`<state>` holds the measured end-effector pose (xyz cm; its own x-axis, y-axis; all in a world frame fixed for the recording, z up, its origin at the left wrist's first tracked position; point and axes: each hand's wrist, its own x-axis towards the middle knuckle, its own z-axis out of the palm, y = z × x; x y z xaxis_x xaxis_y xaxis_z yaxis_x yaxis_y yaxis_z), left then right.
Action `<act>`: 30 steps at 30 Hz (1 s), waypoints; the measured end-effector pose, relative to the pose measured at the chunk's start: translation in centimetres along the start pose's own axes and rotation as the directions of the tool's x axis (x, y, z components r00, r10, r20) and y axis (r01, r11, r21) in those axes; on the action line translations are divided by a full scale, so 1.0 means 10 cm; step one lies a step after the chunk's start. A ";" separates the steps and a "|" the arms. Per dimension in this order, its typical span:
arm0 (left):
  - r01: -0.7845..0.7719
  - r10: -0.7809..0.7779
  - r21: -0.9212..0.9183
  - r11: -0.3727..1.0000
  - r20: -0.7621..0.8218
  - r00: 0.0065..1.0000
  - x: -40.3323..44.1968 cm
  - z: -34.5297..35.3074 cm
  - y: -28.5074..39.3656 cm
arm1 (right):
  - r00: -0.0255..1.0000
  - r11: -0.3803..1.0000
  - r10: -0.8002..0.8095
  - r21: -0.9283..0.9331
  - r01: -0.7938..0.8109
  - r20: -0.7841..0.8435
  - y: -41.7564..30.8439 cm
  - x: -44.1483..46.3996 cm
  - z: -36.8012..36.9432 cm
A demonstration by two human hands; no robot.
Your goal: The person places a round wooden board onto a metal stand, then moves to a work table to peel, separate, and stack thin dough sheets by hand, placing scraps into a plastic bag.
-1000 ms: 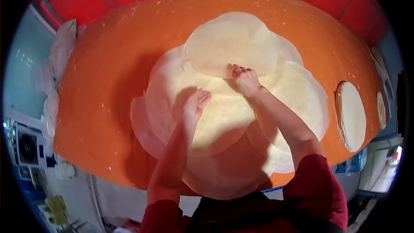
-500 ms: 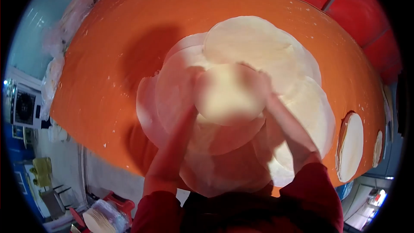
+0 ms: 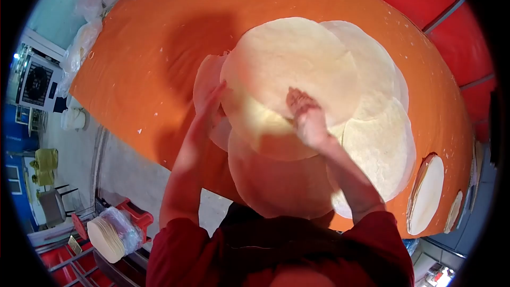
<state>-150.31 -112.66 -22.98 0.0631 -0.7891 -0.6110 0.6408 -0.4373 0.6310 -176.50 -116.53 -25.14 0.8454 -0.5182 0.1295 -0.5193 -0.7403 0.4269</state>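
Note:
Several thin, round, pale flatbread sheets lie overlapping in a ring on the orange-covered table. My left hand is at the left rim of the overlapping sheets, its fingers extended and slightly blurred. Over the middle of the pile, my right hand has its fingers curled together at the near edge of the large top sheet. Whether they pinch that edge is hidden. Closer to my body lies another flatbread sheet, in shadow.
Stacked round sheets stand at the table's right side, with a smaller stack beyond. Plastic bags line the left edge of the orange table. A red stool below left bears wrapped rounds.
My hands, earlier close together around a blurred round sheet, are now farther apart. The left hand has moved left; the right sits lower on the pile. The view has shifted slightly.

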 end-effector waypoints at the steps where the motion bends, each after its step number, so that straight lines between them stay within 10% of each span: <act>1: 0.033 -0.019 -0.111 0.993 0.127 0.992 -0.09 -0.02 -0.06 | 0.999 0.998 -0.004 -0.056 0.001 -0.051 -0.19 -0.04 -0.01; 6: 0.253 0.046 -0.392 0.884 0.613 0.789 -0.37 0.15 -0.44 | 0.882 0.809 0.383 0.560 -0.177 -0.274 -0.96 -0.28 -0.13; 9: 0.115 0.081 -0.320 0.941 0.541 0.837 -0.50 0.37 -0.31 | 0.862 0.779 0.426 0.595 -0.196 -0.274 -0.68 -0.17 -0.32; 13: 0.143 -0.024 -0.225 0.964 0.460 0.888 -0.41 0.41 -0.21 | 0.855 0.124 0.454 0.933 -0.338 0.250 0.50 0.03 -0.36; 15: 0.121 -0.037 -0.192 0.974 0.391 0.920 -0.29 0.45 -0.20 | 0.837 0.103 0.444 0.910 -0.401 0.318 1.65 0.05 -0.41; 16: 0.147 -0.065 -0.197 0.969 0.374 0.925 -0.22 0.54 -0.23 | 0.701 0.363 0.512 0.614 -0.701 0.497 2.04 0.18 -1.06; 17: 0.176 -0.093 -0.206 0.963 0.360 0.928 -0.13 0.66 -0.28 | 0.818 -0.031 0.468 0.931 -0.364 0.335 2.40 0.07 -1.20; 20: 0.204 -0.127 -0.164 0.965 0.386 0.913 0.17 1.05 -0.54 | 0.721 0.725 0.636 0.530 -0.439 -0.273 3.15 -0.03 -1.74; 23: 0.212 -0.154 -0.146 0.966 0.330 0.931 0.50 1.40 -0.83 | 0.786 0.770 0.583 0.450 -0.453 -0.205 2.86 -0.03 -1.98; 24: 0.233 -0.169 -0.168 0.958 0.325 0.930 0.62 1.47 -0.89 | 0.731 0.680 0.672 0.292 -0.673 0.122 2.88 0.02 -1.67; 26: 0.223 -0.180 -0.125 0.967 0.290 0.940 0.74 1.63 -0.89 | 0.885 0.885 0.451 0.069 -0.460 0.115 2.61 -0.02 -1.16; 30: 0.149 -0.184 0.168 0.975 0.218 0.959 0.97 1.62 -0.97 | 0.927 0.792 0.352 0.486 -0.369 0.130 1.68 -0.43 0.26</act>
<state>-168.35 -123.06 -27.24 -0.2240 -0.7702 -0.5972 0.5057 -0.6157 0.6043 -189.12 -127.86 -20.89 0.5844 -0.7967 0.1540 -0.7845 -0.6032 -0.1440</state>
